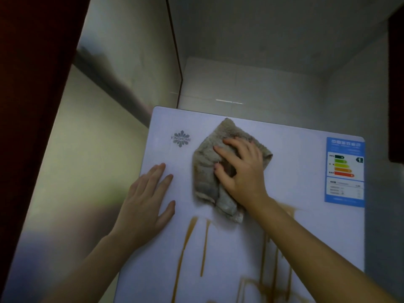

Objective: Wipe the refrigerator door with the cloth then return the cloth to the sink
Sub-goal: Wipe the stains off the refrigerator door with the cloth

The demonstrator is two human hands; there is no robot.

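Observation:
A white refrigerator door (295,215) fills the lower middle of the head view. Brown drip streaks (185,243) run down its lower part. A crumpled grey-beige cloth (207,158) lies pressed flat against the upper middle of the door. My right hand (240,171) is spread over the cloth, fingers curled into it, holding it against the door. My left hand (146,204) rests flat on the door's left edge, fingers apart, holding nothing. The sink is out of sight.
A blue energy label (345,171) is stuck at the door's upper right, and a grey logo (181,138) sits at its upper left. A pale wall (87,149) stands to the left, tiled wall (251,84) behind, dark cabinet edge (395,84) at right.

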